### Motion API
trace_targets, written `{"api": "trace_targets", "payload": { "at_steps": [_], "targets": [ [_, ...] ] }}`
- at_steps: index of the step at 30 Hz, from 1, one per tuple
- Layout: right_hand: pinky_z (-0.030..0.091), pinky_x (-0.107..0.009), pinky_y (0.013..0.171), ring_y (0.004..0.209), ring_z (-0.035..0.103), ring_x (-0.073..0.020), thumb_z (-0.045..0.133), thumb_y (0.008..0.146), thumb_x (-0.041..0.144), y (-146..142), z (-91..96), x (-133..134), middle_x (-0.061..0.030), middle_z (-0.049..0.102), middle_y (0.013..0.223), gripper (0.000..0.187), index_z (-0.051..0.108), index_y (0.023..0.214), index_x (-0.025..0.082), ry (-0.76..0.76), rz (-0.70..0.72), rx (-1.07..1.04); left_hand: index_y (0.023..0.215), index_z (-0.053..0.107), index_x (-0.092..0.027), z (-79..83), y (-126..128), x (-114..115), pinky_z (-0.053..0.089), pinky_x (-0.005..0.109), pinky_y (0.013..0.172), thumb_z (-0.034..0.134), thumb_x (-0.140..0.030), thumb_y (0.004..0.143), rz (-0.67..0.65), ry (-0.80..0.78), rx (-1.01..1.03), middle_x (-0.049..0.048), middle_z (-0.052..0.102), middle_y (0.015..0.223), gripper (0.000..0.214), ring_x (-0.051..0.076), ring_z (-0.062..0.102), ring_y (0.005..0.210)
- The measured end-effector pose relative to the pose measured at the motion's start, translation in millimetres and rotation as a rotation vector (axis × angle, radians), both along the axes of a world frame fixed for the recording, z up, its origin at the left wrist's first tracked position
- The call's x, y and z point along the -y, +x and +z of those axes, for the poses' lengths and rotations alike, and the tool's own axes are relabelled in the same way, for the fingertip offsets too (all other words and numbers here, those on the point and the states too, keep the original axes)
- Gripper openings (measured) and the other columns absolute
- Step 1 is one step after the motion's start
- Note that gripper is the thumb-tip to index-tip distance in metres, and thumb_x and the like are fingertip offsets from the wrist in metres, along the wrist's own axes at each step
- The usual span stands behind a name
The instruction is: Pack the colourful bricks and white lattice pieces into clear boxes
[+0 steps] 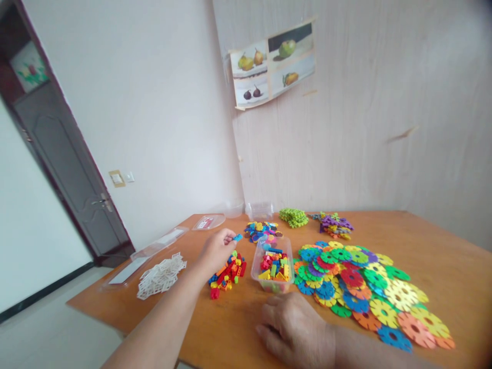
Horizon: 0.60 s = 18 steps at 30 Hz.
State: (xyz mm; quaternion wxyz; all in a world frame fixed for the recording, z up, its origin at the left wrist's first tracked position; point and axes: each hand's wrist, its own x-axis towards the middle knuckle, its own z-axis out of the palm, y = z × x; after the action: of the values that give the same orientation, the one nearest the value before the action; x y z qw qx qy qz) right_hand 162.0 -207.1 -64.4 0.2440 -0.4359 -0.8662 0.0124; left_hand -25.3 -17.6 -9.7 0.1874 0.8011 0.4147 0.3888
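Observation:
Between the thumb and fingers of my left hand [220, 251] is a small blue building brick [238, 237]. The hand is raised above a loose pile of red, yellow, green and blue building bricks [229, 274], partly covering it. To the right of that pile stands a clear plastic tub [255, 271] with more coloured bricks [275, 264] in it. My right hand [289, 324] rests on the table just in front of the tub, its fingers curled; whether anything is under them is hidden.
Slotted plastic discs [361, 287] spread over the right side of the wooden table [234, 338]. White lattice pieces [161, 275] lie left. Farther back are small coloured discs [265, 231], green pieces [294, 217], purple pieces [335, 224] and clear lids [209, 222].

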Motion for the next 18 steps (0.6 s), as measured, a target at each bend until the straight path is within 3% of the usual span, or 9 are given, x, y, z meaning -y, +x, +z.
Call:
{"api": "trace_targets", "payload": {
  "at_steps": [4,7,9,13,18],
  "targets": [
    [0.034,-0.027,0.061,0.066,0.057,-0.0131,0.052,0.089,0.029,0.8,-1.7,-0.1,-0.0013,0.068,0.077,0.017,0.057,0.075,0.02,0.011,0.005,-0.021,0.105,0.067,-0.018,12.1,39.6,28.3,0.053,0.028,0.082,0.062,-0.032,0.083,-0.179,-0.038,0.065,0.0063,0.073,0.097,0.026,0.017,0.068,0.089],
    [0.034,-0.027,0.062,0.066,0.057,-0.0132,0.052,0.089,0.029,1.5,-3.4,-0.3,-0.0013,0.067,0.076,0.018,0.057,0.074,0.02,0.02,0.002,-0.025,0.11,0.067,-0.018,13.5,38.8,23.3,0.052,0.03,0.089,0.059,-0.035,0.087,-0.197,-0.029,0.092,0.0077,0.073,0.106,0.03,0.018,0.068,0.097],
    [0.034,-0.028,0.061,0.065,0.056,-0.0131,0.052,0.089,0.029,1.7,-4.0,-0.3,-0.0011,0.067,0.076,0.018,0.056,0.074,0.02,0.024,0.0,-0.024,0.109,0.067,-0.018,11.1,23.9,6.1,0.052,0.031,0.091,0.056,-0.034,0.088,-0.134,-0.013,0.077,0.0074,0.073,0.108,0.029,0.018,0.068,0.1],
    [0.033,-0.028,0.06,0.064,0.056,-0.0126,0.052,0.089,0.029,1.2,-3.7,-0.5,-0.0003,0.066,0.075,0.018,0.055,0.073,0.02,0.021,-0.005,-0.034,0.109,0.067,-0.019,-1.6,-22.2,-40.2,0.051,0.029,0.093,0.053,-0.027,0.088,0.129,0.008,-0.12,0.0058,0.073,0.109,0.026,0.017,0.068,0.101],
    [0.033,-0.027,0.059,0.064,0.056,-0.0122,0.052,0.088,0.027,1.2,-0.3,-1.1,-0.0007,0.066,0.075,0.017,0.055,0.073,0.02,-0.01,0.01,-0.042,0.103,0.07,-0.015,-24.0,-63.2,-70.9,0.052,0.031,0.09,0.057,-0.013,0.08,0.219,-0.058,-0.225,0.0116,0.074,0.107,0.026,0.021,0.07,0.097]
  ]
}}
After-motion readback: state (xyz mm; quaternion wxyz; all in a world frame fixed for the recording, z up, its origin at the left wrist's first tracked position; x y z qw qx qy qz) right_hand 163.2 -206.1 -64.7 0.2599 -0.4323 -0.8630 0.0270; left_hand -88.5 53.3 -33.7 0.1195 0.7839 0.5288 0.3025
